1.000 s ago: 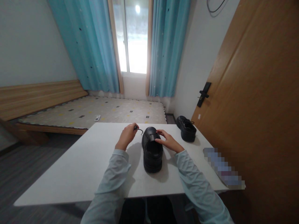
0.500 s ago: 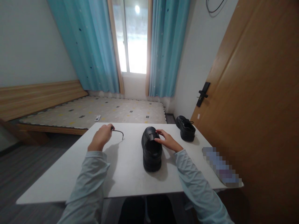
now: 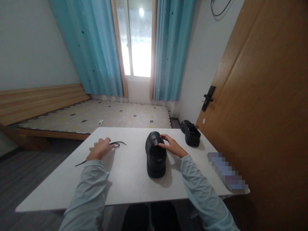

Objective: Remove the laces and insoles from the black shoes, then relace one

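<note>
A black shoe (image 3: 156, 158) without a lace stands in the middle of the white table (image 3: 130, 179), heel toward me. My right hand (image 3: 172, 146) grips its upper edge at the opening. A black shoelace (image 3: 117, 144) lies loose on the table to the left, one end trailing toward the left edge. My left hand (image 3: 99, 149) rests flat over the middle of the lace with its fingers spread. A second black shoe (image 3: 191, 132), laced, stands at the far right corner of the table.
A blurred flat object (image 3: 227, 173) lies at the table's right edge. A wooden door (image 3: 264, 112) stands close on the right. Beyond the table are a low bed (image 3: 96, 117), blue curtains and a window.
My left hand carried the shoelace away from the shoe to the left and lowered it onto the table, where the lace now lies stretched out. My right hand stayed on the shoe.
</note>
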{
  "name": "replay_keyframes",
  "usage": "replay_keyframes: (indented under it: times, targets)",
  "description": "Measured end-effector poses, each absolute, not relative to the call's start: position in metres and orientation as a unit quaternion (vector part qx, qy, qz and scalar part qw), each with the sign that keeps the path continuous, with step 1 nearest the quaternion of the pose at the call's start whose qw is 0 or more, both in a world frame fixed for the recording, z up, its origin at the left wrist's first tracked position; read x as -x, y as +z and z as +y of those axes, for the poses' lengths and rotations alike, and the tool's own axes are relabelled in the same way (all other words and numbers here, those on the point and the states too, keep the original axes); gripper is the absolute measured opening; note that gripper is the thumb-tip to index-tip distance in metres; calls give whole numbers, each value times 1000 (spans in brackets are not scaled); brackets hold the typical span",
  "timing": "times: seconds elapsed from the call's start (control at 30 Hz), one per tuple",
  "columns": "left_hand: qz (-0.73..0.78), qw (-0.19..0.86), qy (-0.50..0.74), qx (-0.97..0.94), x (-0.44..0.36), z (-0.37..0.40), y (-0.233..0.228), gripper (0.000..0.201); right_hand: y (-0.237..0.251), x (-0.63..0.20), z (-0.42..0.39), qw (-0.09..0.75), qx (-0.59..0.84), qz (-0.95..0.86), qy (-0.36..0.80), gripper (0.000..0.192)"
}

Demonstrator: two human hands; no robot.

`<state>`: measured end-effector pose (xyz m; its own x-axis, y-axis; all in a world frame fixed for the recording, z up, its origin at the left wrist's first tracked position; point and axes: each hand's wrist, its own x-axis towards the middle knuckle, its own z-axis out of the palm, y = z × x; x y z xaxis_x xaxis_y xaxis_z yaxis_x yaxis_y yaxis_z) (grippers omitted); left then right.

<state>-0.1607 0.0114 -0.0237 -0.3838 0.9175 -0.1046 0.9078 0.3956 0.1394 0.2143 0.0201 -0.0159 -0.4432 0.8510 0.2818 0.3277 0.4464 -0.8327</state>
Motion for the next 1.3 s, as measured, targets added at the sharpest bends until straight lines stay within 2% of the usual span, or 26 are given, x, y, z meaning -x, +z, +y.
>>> replay_keyframes:
  times: [0.13,0.37,0.53,0.67,0.87,1.03,1.3]
  targets:
    - [827,100,28,-553,154,8,-13,54,-17,-214,21,360,385,-772,355,54]
    - [762,41,90,-640,111,0,17,38,-17,-215,20,362,388,-772,349,54]
    - [585,12,201,-786,56,-12,37,30,-18,-215,21,363,386,-775,343,54]
    - [467,41,238,-851,13,-29,53,20,-20,-215,22,368,378,-780,336,53]
    - [409,64,176,-893,-29,-52,68,18,-23,-215,26,376,372,-781,331,52]
    - [443,63,120,-886,-52,-61,72,22,-23,-215,27,377,366,-789,318,50]
    - [458,56,32,-887,-56,-48,54,19,-22,-215,25,381,372,-790,304,50]
